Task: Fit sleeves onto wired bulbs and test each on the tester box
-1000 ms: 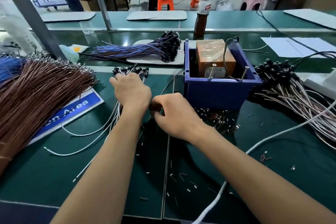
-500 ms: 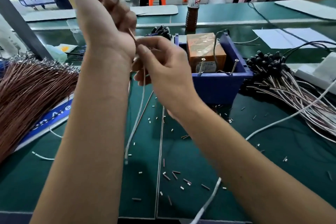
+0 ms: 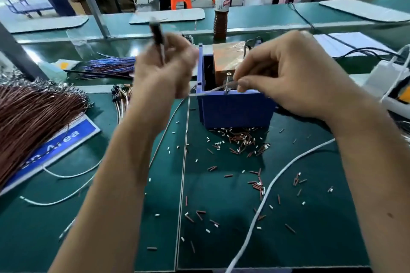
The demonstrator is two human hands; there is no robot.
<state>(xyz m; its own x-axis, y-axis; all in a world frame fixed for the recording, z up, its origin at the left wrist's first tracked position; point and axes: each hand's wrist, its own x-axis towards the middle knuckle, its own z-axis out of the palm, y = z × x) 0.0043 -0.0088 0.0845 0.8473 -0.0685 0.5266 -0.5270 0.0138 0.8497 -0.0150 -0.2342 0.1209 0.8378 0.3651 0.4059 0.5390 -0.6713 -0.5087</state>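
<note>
My left hand (image 3: 163,68) grips a wired bulb (image 3: 156,32) upright, its black head sticking up above my fingers, blurred by motion. My right hand (image 3: 286,73) pinches the bulb's wire ends (image 3: 213,90) and holds them against a metal screw post (image 3: 227,84) at the front edge of the blue tester box (image 3: 235,108). An orange-brown block (image 3: 228,60) sits inside that box. Small red-brown and white sleeves (image 3: 241,139) lie scattered on the green mat in front of the box.
A thick brown wire bundle (image 3: 33,113) lies at left over a blue sign (image 3: 60,142). More wired bulbs (image 3: 121,95) and a blue-purple bundle (image 3: 111,66) lie behind. A bottle (image 3: 221,6) stands beyond the box. A white cable (image 3: 266,193) crosses the mat; a white adapter (image 3: 386,77) sits at right.
Both hands lifted a wired bulb from the pile on the mat. They have since spread apart: the right hand carried the wire ends rightward and down to the box's post.
</note>
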